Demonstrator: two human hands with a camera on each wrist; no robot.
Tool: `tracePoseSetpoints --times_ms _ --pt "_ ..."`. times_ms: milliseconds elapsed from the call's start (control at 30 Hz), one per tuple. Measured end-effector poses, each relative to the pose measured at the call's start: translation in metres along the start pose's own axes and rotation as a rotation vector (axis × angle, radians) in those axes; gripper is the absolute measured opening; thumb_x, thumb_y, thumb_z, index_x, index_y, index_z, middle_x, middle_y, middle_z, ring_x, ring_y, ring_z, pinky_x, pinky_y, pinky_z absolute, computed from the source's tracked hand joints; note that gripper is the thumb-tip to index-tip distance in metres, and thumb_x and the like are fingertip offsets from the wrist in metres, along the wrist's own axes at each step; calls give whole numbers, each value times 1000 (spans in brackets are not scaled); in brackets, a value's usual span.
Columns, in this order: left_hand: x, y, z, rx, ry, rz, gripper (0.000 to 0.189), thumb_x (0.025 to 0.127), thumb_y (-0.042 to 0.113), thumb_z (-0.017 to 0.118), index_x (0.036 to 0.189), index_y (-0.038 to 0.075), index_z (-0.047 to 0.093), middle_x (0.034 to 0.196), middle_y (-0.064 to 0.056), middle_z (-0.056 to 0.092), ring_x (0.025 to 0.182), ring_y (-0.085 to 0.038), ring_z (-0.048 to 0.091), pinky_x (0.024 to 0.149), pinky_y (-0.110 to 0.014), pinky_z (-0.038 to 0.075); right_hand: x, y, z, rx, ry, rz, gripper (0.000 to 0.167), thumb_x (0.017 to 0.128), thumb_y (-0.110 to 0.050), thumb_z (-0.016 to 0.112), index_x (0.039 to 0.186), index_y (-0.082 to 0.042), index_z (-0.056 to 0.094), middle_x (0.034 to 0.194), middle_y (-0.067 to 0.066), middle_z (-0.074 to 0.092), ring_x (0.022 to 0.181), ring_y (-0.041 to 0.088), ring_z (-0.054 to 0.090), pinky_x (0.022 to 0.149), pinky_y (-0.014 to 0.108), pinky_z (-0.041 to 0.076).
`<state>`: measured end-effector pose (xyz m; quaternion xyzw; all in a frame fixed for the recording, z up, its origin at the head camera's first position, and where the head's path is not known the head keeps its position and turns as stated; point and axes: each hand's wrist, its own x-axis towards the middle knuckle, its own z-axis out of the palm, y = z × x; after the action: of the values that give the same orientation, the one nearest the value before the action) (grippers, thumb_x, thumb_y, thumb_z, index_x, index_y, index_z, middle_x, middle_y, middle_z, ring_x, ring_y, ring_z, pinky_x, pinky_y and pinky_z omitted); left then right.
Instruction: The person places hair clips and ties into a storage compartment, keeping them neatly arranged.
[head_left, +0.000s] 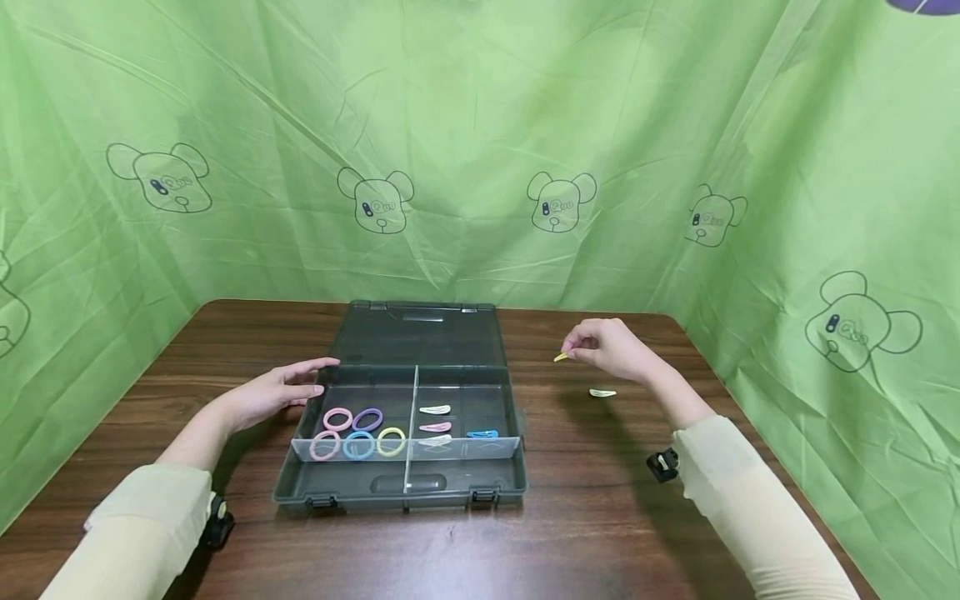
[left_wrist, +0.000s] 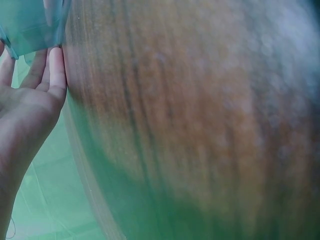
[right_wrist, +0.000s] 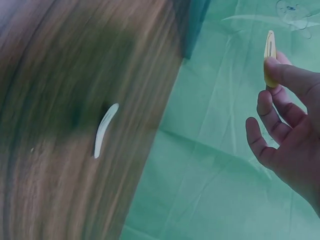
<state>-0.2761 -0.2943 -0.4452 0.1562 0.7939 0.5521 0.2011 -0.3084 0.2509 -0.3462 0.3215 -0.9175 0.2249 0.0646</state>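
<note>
Between thumb and forefinger my right hand (head_left: 611,346) pinches a yellow snap hair clip (right_wrist: 270,60), held above the table right of the box. A pale hair clip (head_left: 602,393) lies on the wood below that hand. My left hand (head_left: 273,393) rests at the left side of a dark clear divided box (head_left: 360,487), fingers straight along its wall. The box's left compartment has several hair ties, among them a purple one (head_left: 367,419) and a blue one (head_left: 359,446). In the right compartment lie a pink clip (head_left: 435,427), a blue clip (head_left: 482,434) and pale clips (head_left: 435,409).
The box lid (head_left: 420,333) lies folded back toward the rear of the brown wooden table (head_left: 585,517). A clear divider (head_left: 412,417) splits the box lengthwise. Green cloth (head_left: 465,125) with bear-head drawings hangs behind and on both sides.
</note>
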Motion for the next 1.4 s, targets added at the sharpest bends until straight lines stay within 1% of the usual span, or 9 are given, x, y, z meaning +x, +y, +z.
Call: tracePoseSetpoints --times_ms 300,500,600,700,867,933,1067,1300,1400 --pt "1 -1 -1 18 14 6 57 95 21 57 146 14 33 147 -23 24 117 -19 39 86 -26 45 5 -23 5 58 102 -13 8 82 -8 72 84 -16 71 77 -8 63 71 9 54 65 26 44" --pt "1 -1 -1 9 13 7 55 96 19 55 146 15 33 148 -23 23 124 -30 31 87 -26 44 9 -36 16 90 145 -61 9 82 -7 71 84 -15 71 75 -8 61 71 9 53 65 25 45" --pt "1 0 0 5 11 8 56 96 20 55 146 15 33 148 -22 22 127 -33 27 87 -25 44 10 -43 22 111 156 -77 9 82 -6 71 84 -15 71 76 -8 60 72 9 53 66 29 46" --pt "1 0 0 5 8 7 56 96 19 55 147 14 32 148 -23 23 126 -32 30 88 -25 44 12 -50 28 132 158 -84 10 82 -6 70 84 -16 70 77 -8 60 72 9 53 67 31 47" --pt "1 1 -1 4 -3 8 56 97 18 54 147 13 31 145 -24 29 120 -25 41 88 -25 44 15 -58 41 153 151 -106 10 83 -7 70 84 -18 70 77 -9 59 73 8 53 68 33 48" --pt "1 1 -1 6 -2 8 56 96 19 54 147 13 31 144 -23 29 119 -22 42 88 -25 44 16 -60 46 174 146 -114 10 83 -7 70 84 -17 70 76 -9 59 72 8 53 68 35 48" --pt "0 1 0 17 6 4 56 96 20 55 147 15 33 145 -22 27 119 -23 38 87 -25 44 19 -64 57 194 127 -120 8 83 -7 69 83 -15 69 75 -9 58 71 7 53 66 34 49" --pt "0 -1 0 13 8 6 54 96 20 55 146 16 33 149 -21 22 128 -32 25 87 -23 43 23 -69 76 198 63 -131 8 85 -8 68 84 -16 68 78 -9 60 71 5 54 64 25 48" --pt "1 0 0 10 5 8 55 96 20 55 147 15 33 149 -21 21 128 -33 24 88 -23 42 24 -70 83 203 35 -139 8 85 -8 68 85 -16 68 79 -8 61 70 5 53 62 22 47"
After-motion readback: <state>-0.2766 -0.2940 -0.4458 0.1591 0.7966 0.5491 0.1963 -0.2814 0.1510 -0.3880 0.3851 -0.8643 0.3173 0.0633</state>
